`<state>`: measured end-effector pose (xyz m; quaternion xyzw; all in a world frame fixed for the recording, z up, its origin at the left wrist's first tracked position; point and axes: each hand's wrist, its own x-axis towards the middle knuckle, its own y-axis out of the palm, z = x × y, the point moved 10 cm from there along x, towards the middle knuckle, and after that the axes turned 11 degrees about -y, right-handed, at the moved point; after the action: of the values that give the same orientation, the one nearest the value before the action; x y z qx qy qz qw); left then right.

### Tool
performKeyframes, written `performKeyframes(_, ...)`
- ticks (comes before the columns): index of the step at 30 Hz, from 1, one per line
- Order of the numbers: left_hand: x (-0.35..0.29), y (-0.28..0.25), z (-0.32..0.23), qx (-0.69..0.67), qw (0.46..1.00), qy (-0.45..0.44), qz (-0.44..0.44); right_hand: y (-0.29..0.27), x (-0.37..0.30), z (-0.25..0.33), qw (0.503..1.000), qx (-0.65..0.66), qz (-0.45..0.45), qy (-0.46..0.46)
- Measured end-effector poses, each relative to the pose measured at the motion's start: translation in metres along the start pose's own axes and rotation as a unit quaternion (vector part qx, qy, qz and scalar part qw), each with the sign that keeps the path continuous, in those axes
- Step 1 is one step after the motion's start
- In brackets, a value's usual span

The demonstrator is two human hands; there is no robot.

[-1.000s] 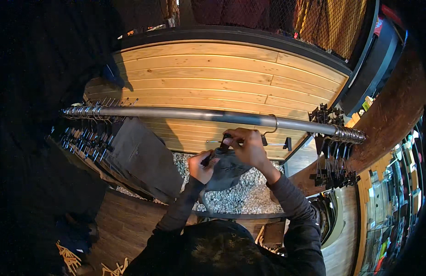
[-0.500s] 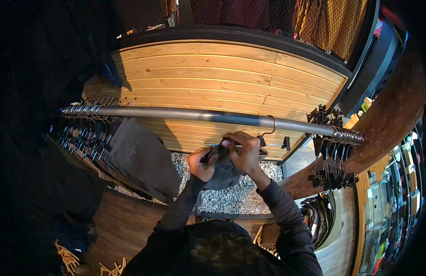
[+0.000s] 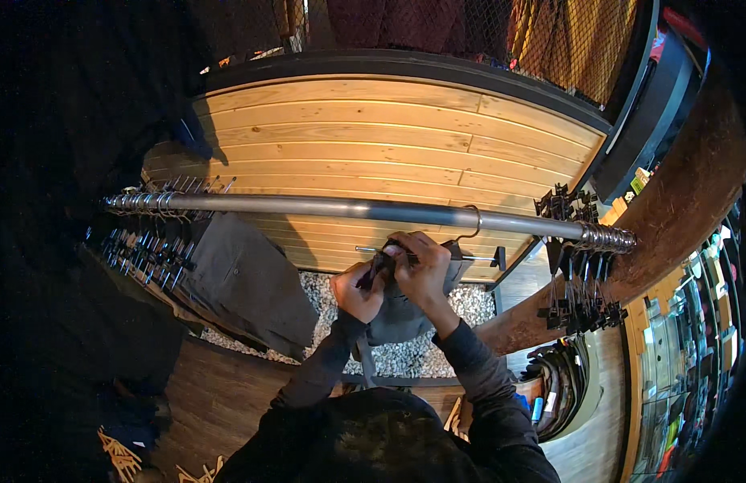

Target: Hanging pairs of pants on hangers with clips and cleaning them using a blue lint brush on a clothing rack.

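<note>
We saw that the right hand [image 3: 424, 271] had come down closer to the left hand [image 3: 358, 298] than a second earlier, and grey cloth now showed beyond its far side; we took this to mean the garment's edge was nearer to lying along the hanger [image 3: 482, 258]. The grey garment [image 3: 397, 319] hung soft and matte below both hands, in front of the pebbles [image 3: 421, 361]. The left fingers were clamped on its dark, bunched edge; the right fingers were pinched together on its top, hiding any clip there. Above, we saw the hanger's curved wire hook over the smooth, round metal rail [image 3: 309, 206].
</note>
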<state>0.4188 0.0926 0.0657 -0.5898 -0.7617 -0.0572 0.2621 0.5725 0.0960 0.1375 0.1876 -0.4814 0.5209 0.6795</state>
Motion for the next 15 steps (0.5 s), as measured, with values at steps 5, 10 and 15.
performKeyframes(5, 0.003, -0.003, 0.010, -0.013, 1.000, 0.013, 0.004, 0.005, 0.005, 0.001, 1.000, 0.015, 0.023, 0.011)
performKeyframes(10, 0.002, 0.007, 0.023, -0.095, 0.993, -0.025, 0.062, 0.001, 0.009, -0.001, 0.999, 0.014, 0.034, -0.018)
performKeyframes(15, -0.001, 0.004, 0.033, -0.103, 0.991, -0.074, 0.049, 0.006, 0.009, -0.006, 0.999, 0.016, 0.045, -0.002)
